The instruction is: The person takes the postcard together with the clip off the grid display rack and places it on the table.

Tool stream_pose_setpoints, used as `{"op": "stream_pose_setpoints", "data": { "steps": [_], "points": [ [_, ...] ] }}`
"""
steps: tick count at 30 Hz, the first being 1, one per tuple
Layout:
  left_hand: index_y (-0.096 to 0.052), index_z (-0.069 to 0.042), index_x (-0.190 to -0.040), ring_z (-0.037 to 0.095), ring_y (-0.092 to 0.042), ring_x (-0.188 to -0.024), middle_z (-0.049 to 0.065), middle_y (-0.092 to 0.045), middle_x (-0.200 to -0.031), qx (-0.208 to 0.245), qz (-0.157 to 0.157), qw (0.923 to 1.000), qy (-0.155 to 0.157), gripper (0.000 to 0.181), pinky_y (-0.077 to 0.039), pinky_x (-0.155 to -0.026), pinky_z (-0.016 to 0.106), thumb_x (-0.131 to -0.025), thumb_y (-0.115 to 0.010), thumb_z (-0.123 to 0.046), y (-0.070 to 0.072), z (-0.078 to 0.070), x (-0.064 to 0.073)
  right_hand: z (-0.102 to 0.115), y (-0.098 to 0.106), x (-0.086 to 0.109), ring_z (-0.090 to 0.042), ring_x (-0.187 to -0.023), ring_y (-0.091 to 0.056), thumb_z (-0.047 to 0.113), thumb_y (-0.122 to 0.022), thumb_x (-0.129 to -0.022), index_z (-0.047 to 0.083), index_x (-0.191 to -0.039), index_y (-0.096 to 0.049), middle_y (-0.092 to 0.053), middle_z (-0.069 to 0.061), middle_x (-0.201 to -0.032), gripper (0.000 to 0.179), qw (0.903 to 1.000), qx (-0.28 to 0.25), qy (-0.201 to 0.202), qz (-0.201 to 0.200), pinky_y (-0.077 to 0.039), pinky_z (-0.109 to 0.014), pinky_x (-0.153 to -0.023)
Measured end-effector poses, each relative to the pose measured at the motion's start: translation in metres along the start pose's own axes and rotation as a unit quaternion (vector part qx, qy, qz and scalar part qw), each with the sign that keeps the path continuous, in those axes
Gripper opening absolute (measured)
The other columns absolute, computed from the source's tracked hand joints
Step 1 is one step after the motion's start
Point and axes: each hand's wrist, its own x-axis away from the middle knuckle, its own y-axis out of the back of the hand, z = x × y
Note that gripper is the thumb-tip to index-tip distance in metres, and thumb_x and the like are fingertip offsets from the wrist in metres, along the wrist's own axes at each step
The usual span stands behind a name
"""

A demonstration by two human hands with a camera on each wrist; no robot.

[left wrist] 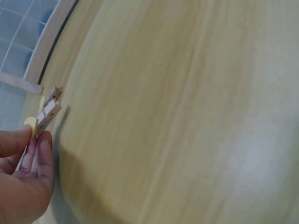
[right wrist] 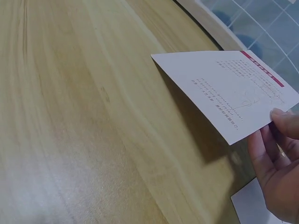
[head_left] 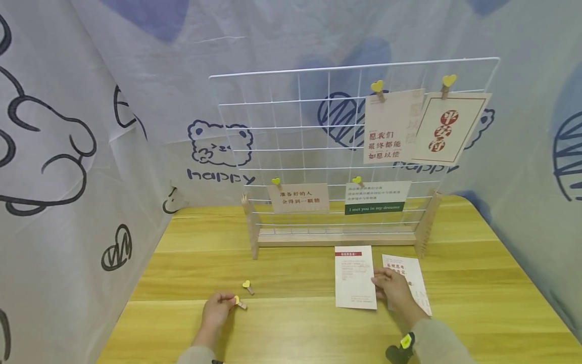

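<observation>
My left hand [head_left: 216, 309] pinches a small wooden clothespin [left wrist: 49, 113] by its yellow heart end, between thumb and fingers. A second clothespin [head_left: 248, 287] with a yellow heart lies on the table just beyond it. My right hand [head_left: 394, 289] grips a white card [head_left: 355, 278] by its right edge, thumb on top and fingers beneath. This card has a red band near its top and small print; in the right wrist view it is lifted, with its shadow on the wood below. Another printed card [head_left: 416, 279] lies partly hidden under my right hand and forearm.
A white wire grid [head_left: 313, 116] stands in a wooden base [head_left: 336, 238] at the back of the table. Heart clothespins hold two cards at its upper right and two lower down, including one with a green band [head_left: 375, 208]. A patterned curtain surrounds the wooden table [head_left: 291, 333].
</observation>
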Motion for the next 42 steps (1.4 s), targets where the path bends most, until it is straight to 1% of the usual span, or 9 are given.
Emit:
{"op": "stream_pose_setpoints", "data": {
  "steps": [3,7,12,15,18,22,27,35,42],
  "points": [
    [-0.05,0.013,-0.097,0.02,-0.054,-0.08,0.014,-0.054,-0.086,-0.008,-0.009,0.9999,0.003,0.02,-0.048,-0.074,0.028,-0.08,-0.053,0.005,-0.001,0.002,0.001,-0.004,0.0,-0.001,-0.017,-0.064,-0.058,-0.002,-0.052,-0.082,-0.012,-0.112,-0.044,-0.061,-0.008,-0.079,0.033,1.0,-0.005,-0.004,-0.001,-0.051,-0.032,-0.059],
    [-0.051,0.012,-0.095,0.02,-0.054,-0.077,0.012,-0.054,-0.084,-0.025,-0.017,0.9995,-0.001,0.018,-0.048,-0.071,0.029,-0.08,-0.055,0.002,-0.001,0.002,0.002,-0.007,0.0,-0.003,-0.017,-0.06,-0.059,-0.004,-0.051,-0.08,-0.013,-0.111,-0.044,-0.061,-0.007,-0.077,0.033,0.9999,-0.002,-0.011,-0.005,-0.051,-0.032,-0.057],
    [-0.052,0.011,-0.093,0.02,-0.053,-0.077,0.011,-0.054,-0.082,-0.037,-0.018,0.9992,-0.001,0.016,-0.047,-0.07,0.03,-0.08,-0.055,0.002,-0.001,0.001,0.001,-0.01,0.0,-0.004,-0.015,-0.057,-0.056,-0.003,-0.053,-0.079,-0.012,-0.109,-0.046,-0.06,-0.005,-0.074,0.033,0.9993,0.034,-0.015,-0.005,-0.05,-0.029,-0.054],
    [-0.052,0.012,-0.093,0.023,-0.053,-0.079,0.012,-0.053,-0.083,-0.031,-0.014,0.9994,0.002,0.015,-0.048,-0.071,0.03,-0.081,-0.053,0.004,-0.001,-0.002,-0.001,-0.01,0.0,-0.004,-0.014,-0.058,-0.054,-0.002,-0.053,-0.079,-0.012,-0.108,-0.047,-0.059,-0.005,-0.074,0.031,0.9987,0.048,-0.014,-0.002,-0.05,-0.028,-0.053],
    [-0.051,0.014,-0.092,0.024,-0.054,-0.08,0.013,-0.053,-0.083,-0.013,-0.015,0.9998,0.003,0.014,-0.048,-0.072,0.03,-0.08,-0.052,0.006,-0.002,-0.003,-0.003,-0.011,0.0,-0.005,-0.014,-0.057,-0.053,-0.003,-0.053,-0.078,-0.013,-0.105,-0.048,-0.057,-0.006,-0.072,0.029,0.9984,0.054,-0.015,-0.006,-0.049,-0.027,-0.052],
    [-0.052,0.015,-0.088,0.02,-0.055,-0.074,0.013,-0.054,-0.079,-0.005,-0.022,0.9997,-0.002,0.012,-0.049,-0.069,0.029,-0.078,-0.053,0.009,-0.003,-0.001,-0.007,-0.011,0.0,-0.004,-0.013,-0.054,-0.052,-0.005,-0.052,-0.077,-0.015,-0.103,-0.048,-0.056,-0.006,-0.068,0.028,0.9982,0.057,-0.016,-0.008,-0.049,-0.027,-0.051],
    [-0.053,0.014,-0.085,0.015,-0.055,-0.068,0.012,-0.055,-0.076,-0.021,-0.028,0.9994,-0.007,0.01,-0.048,-0.065,0.028,-0.078,-0.054,0.008,-0.003,0.0,-0.011,-0.008,0.0,-0.004,-0.012,-0.052,-0.05,-0.007,-0.051,-0.078,-0.016,-0.103,-0.047,-0.055,-0.006,-0.067,0.027,0.9984,0.052,-0.02,-0.01,-0.047,-0.025,-0.049],
    [-0.055,0.011,-0.084,0.02,-0.053,-0.07,0.009,-0.055,-0.073,-0.071,-0.03,0.997,-0.007,0.009,-0.044,-0.06,0.026,-0.08,-0.053,0.003,-0.002,-0.003,-0.009,-0.008,-0.002,-0.005,-0.012,-0.051,-0.051,-0.007,-0.052,-0.076,-0.015,-0.101,-0.048,-0.056,-0.007,-0.069,0.027,0.9967,0.078,-0.016,-0.019,-0.048,-0.025,-0.048],
    [-0.056,0.009,-0.081,0.017,-0.051,-0.068,0.006,-0.056,-0.071,-0.068,-0.03,0.9972,-0.005,0.008,-0.041,-0.058,0.023,-0.079,-0.053,0.002,-0.002,-0.002,-0.01,-0.011,-0.003,-0.007,-0.013,-0.051,-0.051,-0.008,-0.052,-0.076,-0.015,-0.102,-0.048,-0.056,-0.007,-0.07,0.028,0.9958,0.089,-0.01,-0.02,-0.048,-0.025,-0.048]
  ]
}}
